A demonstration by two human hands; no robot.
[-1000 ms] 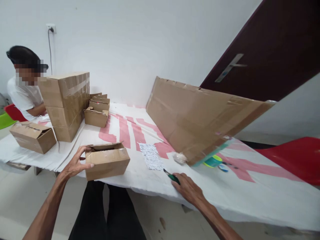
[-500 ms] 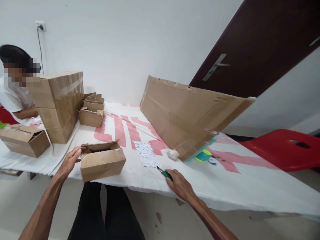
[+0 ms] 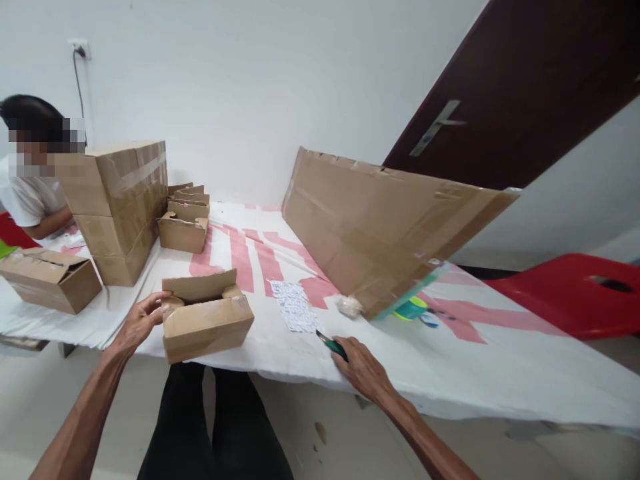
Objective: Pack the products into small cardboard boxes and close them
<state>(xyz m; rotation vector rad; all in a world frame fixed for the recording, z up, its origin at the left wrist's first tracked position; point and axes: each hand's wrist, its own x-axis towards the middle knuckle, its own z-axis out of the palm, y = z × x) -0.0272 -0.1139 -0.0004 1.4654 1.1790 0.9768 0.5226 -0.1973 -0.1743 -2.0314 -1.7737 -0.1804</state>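
Your left hand (image 3: 135,327) is at the left end of the box (image 3: 207,327). Its thumb and fingers are slightly parted and hold the upper left corner. The box sits at the near edge of the desk (image 3: 450,373), in front of your legs (image 3: 220,420). Its lid flap stands raised along the far side, and the top is open; the contents, if any, cannot be made out.

Your right hand (image 3: 363,363) has its fingers closed round the green handle of the knife (image 3: 336,347). The tip points up and left, at the near right corner of the printed sheet (image 3: 297,307), which lies flat to the right of the box. Contact between tip and sheet: cannot tell.

Beyond the knife: a clear crumpled wad (image 3: 349,306), beside the lower edge of the large carton (image 3: 375,227). A tape roll (image 3: 411,308) lies just right of that edge.

Left side of desk: a second box (image 3: 53,280) with its flaps slightly ajar, a taped stack of boxes (image 3: 133,207), and a row of open boxes (image 3: 183,233) right of the stack. A person in a white shirt (image 3: 30,193) sits behind the second box. A red chair (image 3: 575,293) is at far right.
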